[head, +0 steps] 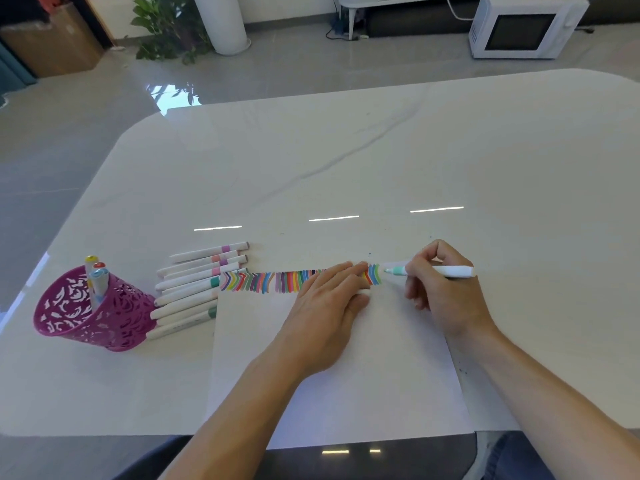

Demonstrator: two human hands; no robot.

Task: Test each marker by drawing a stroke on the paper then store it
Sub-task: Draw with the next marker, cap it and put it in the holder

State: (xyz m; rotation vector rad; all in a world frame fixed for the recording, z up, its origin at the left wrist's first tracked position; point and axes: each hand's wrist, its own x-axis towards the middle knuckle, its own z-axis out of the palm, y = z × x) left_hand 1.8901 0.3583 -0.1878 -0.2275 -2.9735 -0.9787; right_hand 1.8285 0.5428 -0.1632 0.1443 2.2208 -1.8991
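Far left, in the purple holder (86,313): three markers, presumably tested. Beside it on the counter (450,161), loose markers (201,271) within reach. Left hand (325,306) flat, fingers straight, pinning the paper (346,393) against sliding. Right hand (443,285) pinching the teal marker (450,271), tip just beside the stroke row (273,280).

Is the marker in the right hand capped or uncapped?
Uncapped: the marker held by the right hand shows a bare green tip.

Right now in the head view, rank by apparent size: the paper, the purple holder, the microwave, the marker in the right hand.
1. paper
2. purple holder and microwave: look alike, and the microwave stands farther off, so unranked
3. marker in the right hand
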